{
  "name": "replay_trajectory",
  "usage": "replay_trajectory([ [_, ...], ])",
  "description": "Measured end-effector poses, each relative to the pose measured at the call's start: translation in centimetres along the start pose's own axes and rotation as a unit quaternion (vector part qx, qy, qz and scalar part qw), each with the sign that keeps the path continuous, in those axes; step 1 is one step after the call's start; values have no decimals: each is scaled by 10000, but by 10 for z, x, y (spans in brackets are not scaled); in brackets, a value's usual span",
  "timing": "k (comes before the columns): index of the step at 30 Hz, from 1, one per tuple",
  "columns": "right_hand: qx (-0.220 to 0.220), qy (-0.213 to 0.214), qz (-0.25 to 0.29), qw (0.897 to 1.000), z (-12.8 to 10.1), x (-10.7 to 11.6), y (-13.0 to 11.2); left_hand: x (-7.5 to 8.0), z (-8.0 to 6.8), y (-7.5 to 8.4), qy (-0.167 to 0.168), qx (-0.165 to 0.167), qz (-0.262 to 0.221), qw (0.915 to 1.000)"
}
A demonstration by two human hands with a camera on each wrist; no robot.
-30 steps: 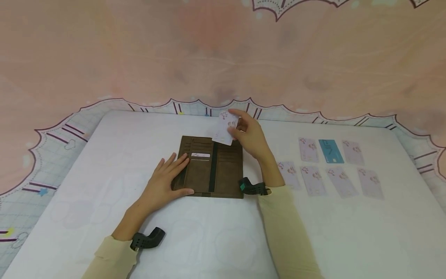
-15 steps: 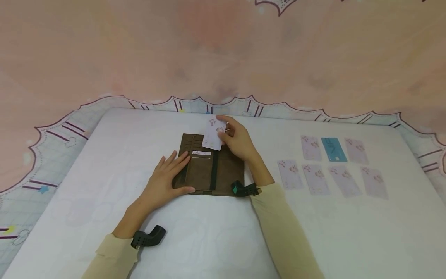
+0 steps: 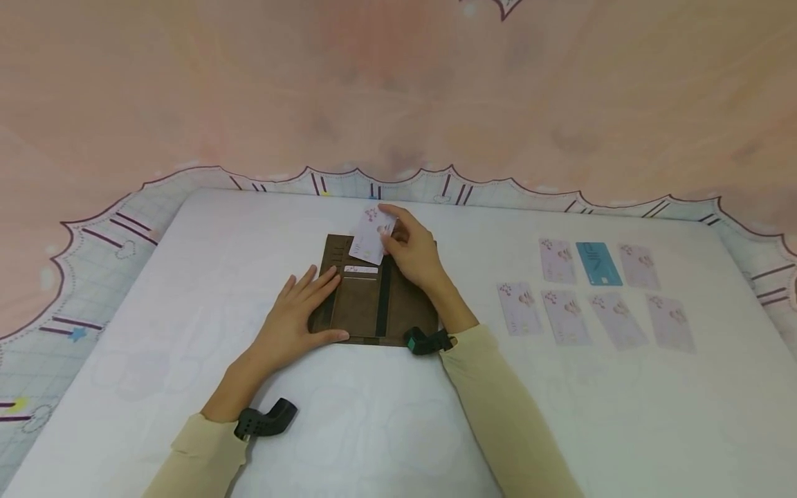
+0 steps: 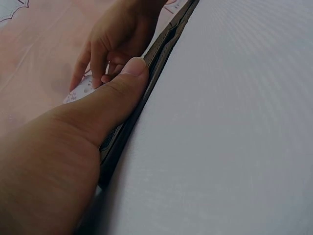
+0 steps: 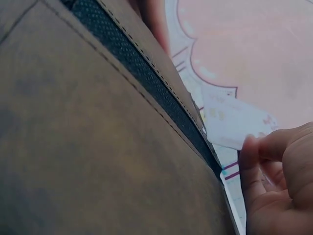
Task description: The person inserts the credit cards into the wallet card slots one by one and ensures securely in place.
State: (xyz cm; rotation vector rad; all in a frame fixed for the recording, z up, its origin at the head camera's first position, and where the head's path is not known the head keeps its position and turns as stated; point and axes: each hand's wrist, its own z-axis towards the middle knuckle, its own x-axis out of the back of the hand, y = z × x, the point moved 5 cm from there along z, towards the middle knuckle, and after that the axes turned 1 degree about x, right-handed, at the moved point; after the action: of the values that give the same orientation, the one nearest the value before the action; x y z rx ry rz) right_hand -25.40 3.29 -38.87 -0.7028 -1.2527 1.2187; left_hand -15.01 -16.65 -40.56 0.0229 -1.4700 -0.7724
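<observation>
A brown wallet (image 3: 356, 311) lies unfolded on the white table, its card slots facing up and a dark strip down the middle. One white card (image 3: 361, 270) sticks out a little from a slot in its left half. My left hand (image 3: 297, 311) rests spread on the wallet's left edge, with the thumb along the near edge. Between thumb and fingers, my right hand (image 3: 414, 252) pinches a white card with a pink flower print (image 3: 370, 235) by its right side. That card is tilted over the upper slots of the left half, its lower edge close above the slotted card.
To the right lie two rows of cards: several white flower-printed ones, such as this card (image 3: 565, 317), and one blue card (image 3: 599, 263). A patterned cloth (image 3: 398, 90) runs behind the white table (image 3: 373, 422). Each wrist wears a black band.
My right hand has carried the flower-printed card leftward, from above the wallet's middle to its left-hand slots. The left hand stays in place on the wallet.
</observation>
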Motion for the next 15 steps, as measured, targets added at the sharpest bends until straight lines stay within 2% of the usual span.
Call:
replay_trajectory([
  [15, -94, -239, 258, 9993, -1, -5, 8, 0, 1, 0, -41, 69, 26, 10000],
])
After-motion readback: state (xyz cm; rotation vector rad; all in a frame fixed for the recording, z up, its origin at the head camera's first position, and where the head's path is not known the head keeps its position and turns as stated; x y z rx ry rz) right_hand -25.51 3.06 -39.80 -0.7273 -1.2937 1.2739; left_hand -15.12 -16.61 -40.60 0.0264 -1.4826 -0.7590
